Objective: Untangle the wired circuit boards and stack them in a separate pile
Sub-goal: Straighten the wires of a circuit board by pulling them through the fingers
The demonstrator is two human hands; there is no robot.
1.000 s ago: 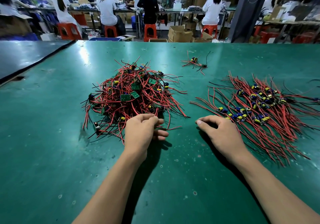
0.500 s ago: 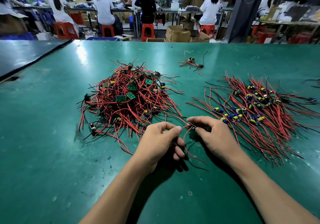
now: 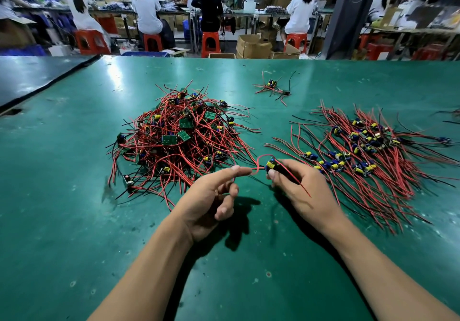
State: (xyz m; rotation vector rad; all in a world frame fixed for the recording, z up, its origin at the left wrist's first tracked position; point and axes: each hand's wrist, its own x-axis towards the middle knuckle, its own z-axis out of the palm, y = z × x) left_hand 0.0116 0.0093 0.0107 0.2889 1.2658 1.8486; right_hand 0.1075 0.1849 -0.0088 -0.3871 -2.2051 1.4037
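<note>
Circuit board (image 3: 271, 165) pinched in right hand (image 3: 302, 190); left hand (image 3: 211, 195) pinches its red wire (image 3: 257, 168).

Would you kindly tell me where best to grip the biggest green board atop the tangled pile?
Probably from above, pinching the green board by two opposite edges: it lies flat and uppermost on the pile, edges exposed, so little should snag.

Tangled pile (image 3: 179, 141) left on table (image 3: 62, 196); sorted pile (image 3: 368, 151) right; small cluster (image 3: 272, 87) behind, between.
</note>
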